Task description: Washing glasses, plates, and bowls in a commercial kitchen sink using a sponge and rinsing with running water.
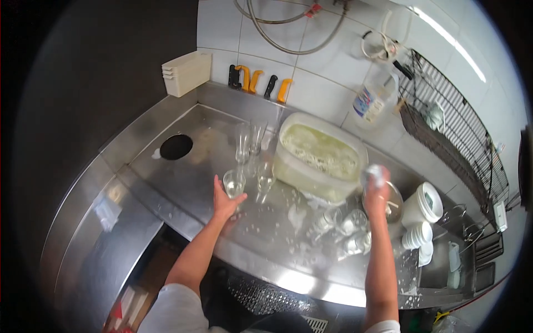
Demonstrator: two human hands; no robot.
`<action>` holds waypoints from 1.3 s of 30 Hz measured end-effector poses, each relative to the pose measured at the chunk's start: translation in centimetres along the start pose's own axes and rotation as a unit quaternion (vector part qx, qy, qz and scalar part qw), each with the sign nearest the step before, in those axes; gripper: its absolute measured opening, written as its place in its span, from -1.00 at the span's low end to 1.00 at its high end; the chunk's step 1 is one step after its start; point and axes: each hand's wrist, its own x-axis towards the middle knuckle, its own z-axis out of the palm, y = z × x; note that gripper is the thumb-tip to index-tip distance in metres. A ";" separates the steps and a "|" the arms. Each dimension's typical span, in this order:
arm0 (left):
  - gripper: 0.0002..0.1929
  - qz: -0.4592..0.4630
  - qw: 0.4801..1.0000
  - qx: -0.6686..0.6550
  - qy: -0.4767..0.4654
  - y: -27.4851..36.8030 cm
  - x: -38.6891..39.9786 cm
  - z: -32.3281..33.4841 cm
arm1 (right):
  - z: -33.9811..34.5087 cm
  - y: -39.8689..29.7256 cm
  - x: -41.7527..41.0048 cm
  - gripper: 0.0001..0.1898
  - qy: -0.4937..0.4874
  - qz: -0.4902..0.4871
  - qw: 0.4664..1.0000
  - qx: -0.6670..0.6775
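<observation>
My left hand point(226, 205) is at a clear drinking glass point(234, 183) on the steel counter point(258, 229), thumb and fingers spread around it; whether it grips the glass is hard to tell. Just behind stand several more clear glasses point(242, 143), some tall. My right hand point(379, 189), blurred, is raised beside the right end of a plastic tub point(320, 187) of foamy greenish liquid. It holds a shiny, whitish thing point(374, 175), too blurred to name. Below and left of that hand, several clear glasses point(354, 222) lie or stand close together on the wet counter.
A round bowl point(396, 200), a white bucket point(422, 204) and stacked white cups point(417, 235) stand right, before a steel sink point(437, 270). A round hole point(176, 147) opens at left. Knives with orange and black handles point(284, 90) line the back wall. A wire rack point(454, 116) hangs at right.
</observation>
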 end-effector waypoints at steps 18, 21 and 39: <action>-0.45 -0.372 0.642 -0.666 -0.086 1.0 13.9 -4.9 | 22.7 -16.3 0.2 -0.57 -0.232 0.000 0.962 0.143; -0.55 -0.384 0.627 -0.662 -0.146 1.7 9.6 -2.8 | 26.0 -23.3 -8.6 -0.68 -0.216 -0.147 0.953 0.156; 0.09 0.208 0.804 0.073 -0.552 0.3 -0.6 -0.7 | 16.0 -11.4 -16.8 -0.72 -0.542 -0.403 0.737 -0.030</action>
